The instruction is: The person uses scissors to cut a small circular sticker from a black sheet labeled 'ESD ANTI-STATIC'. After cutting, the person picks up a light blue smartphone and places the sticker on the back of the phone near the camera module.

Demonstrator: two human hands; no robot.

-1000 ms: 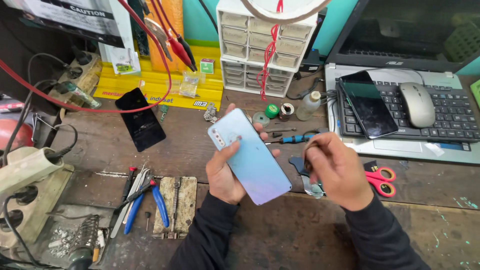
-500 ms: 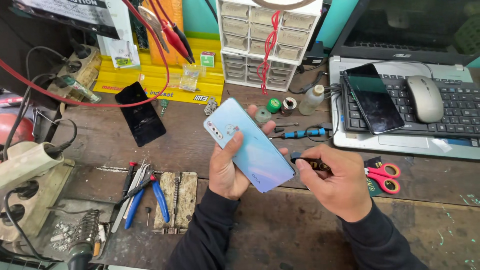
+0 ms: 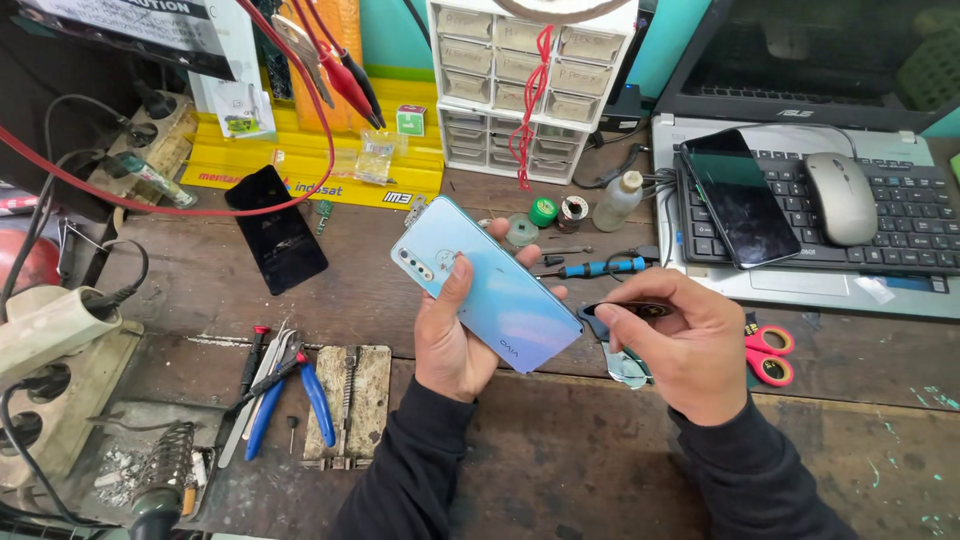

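Observation:
My left hand grips a light-blue smartphone, back side up, with its camera strip toward the upper left. The phone is tilted above the wooden workbench. My right hand pinches a thin dark flat tool right beside the phone's lower right edge. Whether the tool's tip touches the phone I cannot tell. Under my right hand lies a small pale piece, partly hidden.
A black phone screen lies at the left. A laptop at the right carries a dark phone and a mouse. Red scissors, blue pliers, a blue screwdriver, a drawer cabinet and red cables surround the hands.
My right hand dropped from a raised position to the phone's lower right edge, holding the dark tool. The phone stayed in my left hand, shifting slightly.

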